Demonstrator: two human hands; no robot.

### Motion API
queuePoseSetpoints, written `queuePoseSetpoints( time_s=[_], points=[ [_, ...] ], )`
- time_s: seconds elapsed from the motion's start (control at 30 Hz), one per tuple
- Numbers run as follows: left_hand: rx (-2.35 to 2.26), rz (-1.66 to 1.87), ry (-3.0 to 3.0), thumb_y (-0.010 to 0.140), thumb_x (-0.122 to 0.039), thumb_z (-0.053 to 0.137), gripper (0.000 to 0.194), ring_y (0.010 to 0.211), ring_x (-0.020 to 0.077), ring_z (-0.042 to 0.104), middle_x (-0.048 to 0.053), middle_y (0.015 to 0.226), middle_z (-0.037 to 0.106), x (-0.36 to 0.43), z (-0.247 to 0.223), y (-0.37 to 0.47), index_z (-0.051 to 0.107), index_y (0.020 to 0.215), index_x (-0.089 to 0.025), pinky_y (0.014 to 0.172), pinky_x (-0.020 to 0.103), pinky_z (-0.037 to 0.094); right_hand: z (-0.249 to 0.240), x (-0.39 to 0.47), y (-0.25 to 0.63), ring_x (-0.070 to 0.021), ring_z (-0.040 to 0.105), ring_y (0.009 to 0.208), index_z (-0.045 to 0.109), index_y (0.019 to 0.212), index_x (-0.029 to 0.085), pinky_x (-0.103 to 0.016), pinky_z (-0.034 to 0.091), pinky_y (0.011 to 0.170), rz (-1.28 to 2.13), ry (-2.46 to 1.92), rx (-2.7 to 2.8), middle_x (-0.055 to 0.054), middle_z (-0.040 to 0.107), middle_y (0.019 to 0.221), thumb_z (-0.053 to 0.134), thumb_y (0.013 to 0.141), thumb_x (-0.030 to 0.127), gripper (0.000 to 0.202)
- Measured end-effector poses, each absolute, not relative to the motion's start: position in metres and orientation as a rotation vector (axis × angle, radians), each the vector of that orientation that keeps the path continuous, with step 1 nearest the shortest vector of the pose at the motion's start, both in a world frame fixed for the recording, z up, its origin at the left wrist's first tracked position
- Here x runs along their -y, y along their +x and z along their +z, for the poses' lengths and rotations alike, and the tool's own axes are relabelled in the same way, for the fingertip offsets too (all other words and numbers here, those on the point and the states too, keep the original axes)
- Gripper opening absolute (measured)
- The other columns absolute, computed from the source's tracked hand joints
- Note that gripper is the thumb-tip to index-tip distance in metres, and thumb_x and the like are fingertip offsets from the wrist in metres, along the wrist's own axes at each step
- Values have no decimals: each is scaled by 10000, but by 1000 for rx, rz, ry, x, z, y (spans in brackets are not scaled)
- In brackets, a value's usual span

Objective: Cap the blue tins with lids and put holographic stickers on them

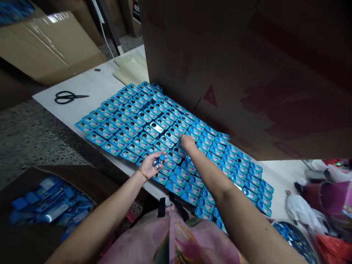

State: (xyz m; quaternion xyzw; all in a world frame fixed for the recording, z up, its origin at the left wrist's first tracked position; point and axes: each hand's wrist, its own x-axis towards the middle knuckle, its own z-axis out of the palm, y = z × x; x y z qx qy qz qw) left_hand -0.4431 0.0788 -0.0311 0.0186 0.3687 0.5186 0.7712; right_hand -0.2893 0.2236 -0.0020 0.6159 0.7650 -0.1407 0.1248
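Rows of small blue tins (176, 182) with printed labels cover the white table. On the left part many tins show a dark round spot, while those on the right show a blue round one. Palm up over the front edge of the rows, my left hand (151, 164) cups several small blue round pieces (162, 157) in its curled fingers. My right hand (187, 142) reaches to the middle of the rows, its fingers pinched down at a tin; whatever is between the fingertips is hidden.
Black scissors (66, 97) lie at the table's left. A large cardboard box (233, 73) stands behind the tins. An open box of blue tins (55, 201) is at lower left. A metal bowl of blue pieces (297, 238) sits at lower right, near plastic bags (304, 212).
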Motion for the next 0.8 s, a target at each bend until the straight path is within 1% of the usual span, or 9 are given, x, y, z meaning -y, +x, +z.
queuePoseSetpoints(
  time_s=[0.07,0.2,0.3,0.37,0.43,0.53,0.63,0.73,0.8],
  points=[
    [-784,1139,53,695,-107,556,218,688,158,610,82,786,613,-81,-31,-443,577,913,-104,378,149,379,-4,-228,-296,-239,575,959,542,1103,149,-289,441,754,-397,1775,-2180,-153,610,1027,649,672,236,452],
    [-803,1168,72,706,-122,593,207,679,153,620,60,715,608,-85,-30,-438,576,913,-119,356,127,357,0,-236,-300,-223,587,938,598,1029,152,-270,446,748,-454,1779,-2107,-129,629,994,689,635,261,419],
    [-821,1185,74,699,-121,617,212,703,159,631,56,697,607,-85,-29,-435,574,906,-125,347,111,349,7,-231,-300,-225,592,917,625,981,151,-271,444,745,-457,1794,-2129,-125,637,971,709,610,231,389],
    [-823,1203,54,686,-107,631,220,723,159,636,55,719,611,-84,-30,-435,569,896,-131,347,104,350,10,-219,-297,-238,582,933,610,1018,155,-296,439,755,-423,1819,-2195,-132,628,988,678,653,229,379],
    [-822,1207,42,673,-97,644,240,729,156,638,52,739,613,-83,-31,-434,564,896,-137,349,99,352,9,-201,-293,-228,571,945,596,1047,183,-310,432,770,-448,1835,-2332,-109,624,995,598,740,277,321],
    [-820,1199,65,656,-97,664,248,704,157,641,47,738,608,-84,-36,-431,557,875,-144,342,99,347,1,-172,-286,-158,575,887,619,1005,220,-260,426,772,-905,1641,-2687,-41,628,936,526,799,316,245],
    [-851,1194,60,648,-116,677,214,681,165,643,41,723,600,-86,-42,-423,550,818,-143,332,105,345,-11,-153,-285,-122,575,797,659,893,183,-219,430,732,-1409,1396,-2826,-23,614,853,585,748,279,189],
    [-890,1195,27,658,-129,667,184,643,161,641,36,695,591,-87,-46,-414,546,796,-142,322,110,344,-18,-150,-283,-122,568,740,660,773,162,-220,431,686,-1500,1457,-2796,-16,606,788,609,710,269,135],
    [-904,1199,-19,675,-133,647,156,643,165,642,48,706,597,-86,-46,-413,536,785,-141,311,111,338,-19,-156,-279,-119,567,712,642,776,169,-220,429,664,-1435,1557,-2756,-3,611,756,576,728,267,127]
  ],
)
